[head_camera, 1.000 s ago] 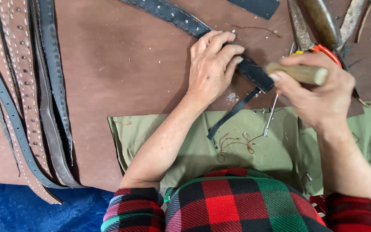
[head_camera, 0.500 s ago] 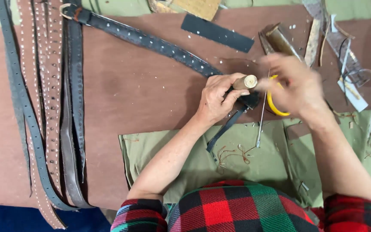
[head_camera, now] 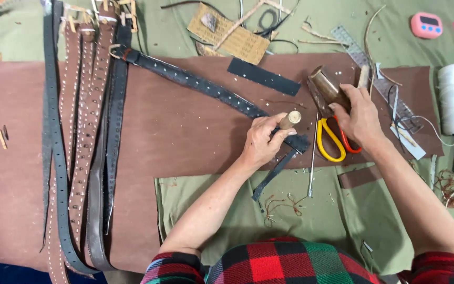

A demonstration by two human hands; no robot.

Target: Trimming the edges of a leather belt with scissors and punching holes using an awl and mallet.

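Left hand [head_camera: 261, 141] pinches a wooden-handled punch [head_camera: 290, 119] upright on the black studded belt [head_camera: 200, 84], whose end lies right under it. At three o'clock, right hand [head_camera: 357, 113] grips a brown mallet [head_camera: 328, 87]. An off-centre blow could catch the left fingers, or skid the punch off the strap. Yellow-handled scissors [head_camera: 327, 142] and a thin metal awl [head_camera: 312, 158] crowd the space between; finished belts [head_camera: 80, 158] lie at nine o'clock.

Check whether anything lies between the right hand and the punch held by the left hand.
The right hand grips a mallet, apart from the punch that the left hand holds on the black belt. Between them the brown mat is bare; the scissors lie below that line. Nothing visible is in the way.
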